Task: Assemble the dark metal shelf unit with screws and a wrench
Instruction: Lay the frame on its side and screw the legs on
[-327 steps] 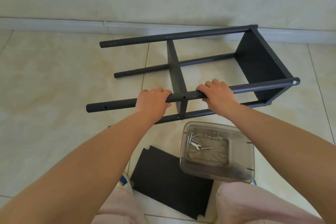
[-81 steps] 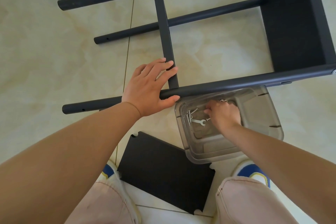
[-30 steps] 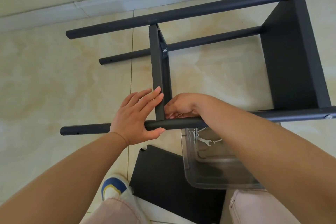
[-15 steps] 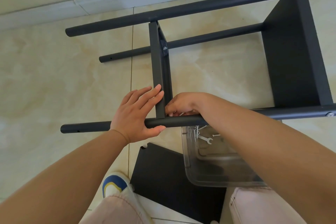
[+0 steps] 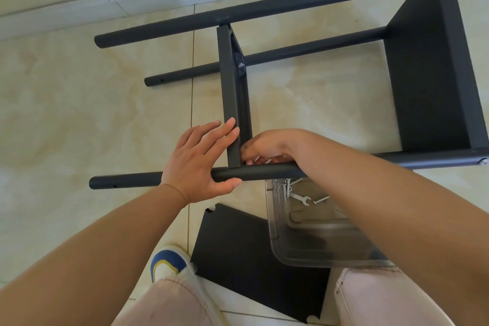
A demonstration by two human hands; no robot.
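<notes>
My left hand [image 5: 199, 164]: one, fingers straight and laid against the middle shelf panel [image 5: 233, 103], thumb hooked under the near pole [image 5: 264, 174] at their joint.

My right hand [image 5: 267, 147]: one, fingers curled down behind the near pole on the other side of that panel, pinching something small and pale at the joint; I cannot tell what it is.

Dark metal shelf unit [image 5: 434, 66]: one, lying on its side on the tiled floor [image 5: 79, 119]. Poles: four, two raised and two low, the nearest low one mostly hidden. Panels fitted: two, the middle one and an end panel at right. A bolt [image 5: 240, 64] shows at the far corner of the middle panel.

Loose shelf panel [image 5: 246, 257]: one, flat on the floor by my knees.

Clear plastic bin [image 5: 317, 243]: one, just beside the near pole, partly over the loose panel. Inside: one wrench [image 5: 300, 198] and several screws [image 5: 321, 200]; their count is not clear.

Shoe [image 5: 166, 263]: one visible, white with blue.
</notes>
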